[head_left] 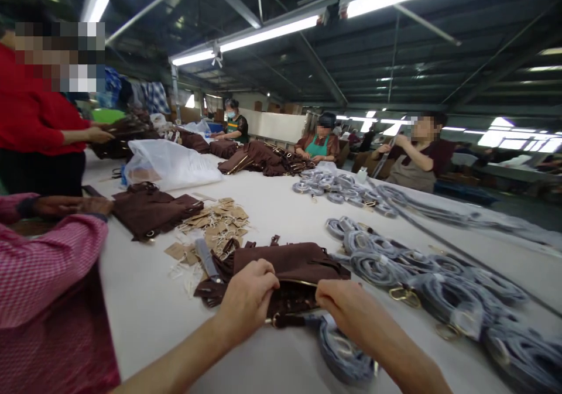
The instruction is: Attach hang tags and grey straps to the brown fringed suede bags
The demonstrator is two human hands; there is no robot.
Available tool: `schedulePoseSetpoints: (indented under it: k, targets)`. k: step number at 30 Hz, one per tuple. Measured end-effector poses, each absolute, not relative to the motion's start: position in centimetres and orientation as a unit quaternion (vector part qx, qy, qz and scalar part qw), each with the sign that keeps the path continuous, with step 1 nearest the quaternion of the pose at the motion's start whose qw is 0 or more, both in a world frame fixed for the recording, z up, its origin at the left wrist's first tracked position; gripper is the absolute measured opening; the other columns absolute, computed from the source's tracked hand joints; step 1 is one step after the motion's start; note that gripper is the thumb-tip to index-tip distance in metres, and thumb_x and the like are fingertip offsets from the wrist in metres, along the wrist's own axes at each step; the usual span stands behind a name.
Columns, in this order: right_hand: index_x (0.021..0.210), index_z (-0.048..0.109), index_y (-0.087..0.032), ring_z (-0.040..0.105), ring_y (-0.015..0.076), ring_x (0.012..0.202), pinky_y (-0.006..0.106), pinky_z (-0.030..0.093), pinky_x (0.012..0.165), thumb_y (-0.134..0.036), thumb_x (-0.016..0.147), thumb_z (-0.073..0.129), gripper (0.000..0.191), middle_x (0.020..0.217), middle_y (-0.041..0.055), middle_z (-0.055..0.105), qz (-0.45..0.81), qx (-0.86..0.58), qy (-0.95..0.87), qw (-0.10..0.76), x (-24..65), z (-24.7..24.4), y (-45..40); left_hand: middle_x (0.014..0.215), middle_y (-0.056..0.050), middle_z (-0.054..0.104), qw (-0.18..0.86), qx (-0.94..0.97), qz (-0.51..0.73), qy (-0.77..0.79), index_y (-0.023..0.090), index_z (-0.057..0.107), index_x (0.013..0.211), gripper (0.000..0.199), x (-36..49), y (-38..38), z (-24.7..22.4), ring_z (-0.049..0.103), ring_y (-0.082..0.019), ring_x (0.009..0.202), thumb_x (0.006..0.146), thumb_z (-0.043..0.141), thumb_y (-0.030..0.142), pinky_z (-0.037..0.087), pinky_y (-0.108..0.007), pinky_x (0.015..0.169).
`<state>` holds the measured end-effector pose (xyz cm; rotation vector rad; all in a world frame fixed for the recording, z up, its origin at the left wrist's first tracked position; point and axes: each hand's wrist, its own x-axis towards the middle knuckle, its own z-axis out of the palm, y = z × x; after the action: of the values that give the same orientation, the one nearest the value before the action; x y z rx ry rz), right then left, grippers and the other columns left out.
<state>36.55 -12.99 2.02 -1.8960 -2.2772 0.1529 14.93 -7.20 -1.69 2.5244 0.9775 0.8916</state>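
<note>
A dark brown fringed bag [281, 262] lies on the white table right in front of me, its gold-coloured zip edge facing me. My left hand [251, 288] is closed on the left end of that edge, fingers pinched together. At the other end, my right hand [340, 297] grips the same edge, its fingertips partly hidden. Between the hands the bag's mouth gapes a little, showing a dark inside. Under my right forearm sits a wrapped, coiled grey strap [345, 353]. Beside the bag's left end lies a heap of brown paper tags [223, 221] with white strings.
Several coiled grey straps [377, 265] with gold clasps cover the table's right side. Another brown bag [153, 206] lies near a co-worker in a pink checked sleeve [57, 265]. A clear plastic bag [171, 163] and piled brown bags [263, 157] stand further back, with co-workers around the table.
</note>
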Motion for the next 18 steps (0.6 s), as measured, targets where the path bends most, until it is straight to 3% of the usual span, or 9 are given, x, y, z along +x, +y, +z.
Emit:
schedulePoseSetpoints:
  k: [2,4,6,9,13,18]
  targets:
    - [0.074,0.064,-0.024,0.065,0.0252,0.072,0.031,0.033,0.058,-0.024,0.076,0.063,0.003,0.078,0.0059,0.072,0.031,-0.656,-0.752,0.061,37.2,0.8,-14.5,0.113,-0.009,0.058,0.077,0.897,0.240,0.363,0.019,0.058,0.095,0.024,15.4,-7.0,-1.2,0.052,-0.025,0.102,0.077,0.051,0.006,0.043,-0.037,0.089]
    - [0.085,0.066,-0.024,0.067,0.0304,0.074,0.031,0.034,0.055,-0.029,0.063,0.075,0.024,0.083,0.0088,0.073,0.004,-0.660,-0.750,0.038,37.7,-1.7,-15.7,0.119,-0.012,0.056,0.046,0.909,0.157,0.382,0.018,0.055,0.109,0.039,15.8,-6.4,-1.1,0.052,-0.028,0.105,0.072,0.053,0.003,0.044,-0.040,0.089]
    - [0.104,0.062,-0.024,0.067,0.0321,0.079,0.032,0.036,0.055,-0.021,0.058,0.075,0.048,0.090,0.0100,0.074,-0.045,-0.634,-0.771,0.045,38.1,-4.5,-16.5,0.112,-0.013,0.062,0.046,0.913,0.094,0.393,0.016,0.054,0.110,0.041,16.0,-5.6,-1.2,0.057,-0.028,0.100,0.073,0.049,-0.001,0.047,-0.039,0.085]
    - [0.108,0.057,-0.026,0.067,0.0280,0.075,0.035,0.040,0.063,-0.006,0.064,0.062,0.048,0.082,0.0051,0.073,-0.132,-0.579,-0.802,0.064,38.5,-6.8,-16.7,0.095,-0.010,0.067,0.060,0.906,0.088,0.409,0.018,0.057,0.096,0.033,16.0,-4.4,-0.8,0.062,-0.025,0.090,0.075,0.043,-0.004,0.047,-0.034,0.080]
    - [0.104,0.056,-0.029,0.066,0.0237,0.070,0.035,0.041,0.065,-0.003,0.072,0.054,0.041,0.081,0.0005,0.072,-0.173,-0.534,-0.826,0.052,39.2,-5.4,-16.8,0.088,-0.007,0.069,0.073,0.882,0.163,0.436,0.019,0.058,0.092,0.029,15.6,-3.2,0.8,0.064,-0.023,0.088,0.078,0.043,-0.001,0.045,-0.029,0.075]
    - [0.135,0.041,-0.030,0.068,0.0227,0.085,0.031,0.046,0.068,-0.014,0.084,0.054,0.055,0.100,0.0026,0.074,-0.172,-0.474,-0.860,0.085,39.2,-1.7,-18.0,0.085,-0.007,0.070,0.084,0.871,0.190,0.446,0.020,0.061,0.092,0.028,15.2,-2.9,2.0,0.065,-0.024,0.087,0.081,0.042,0.002,0.044,-0.029,0.072]
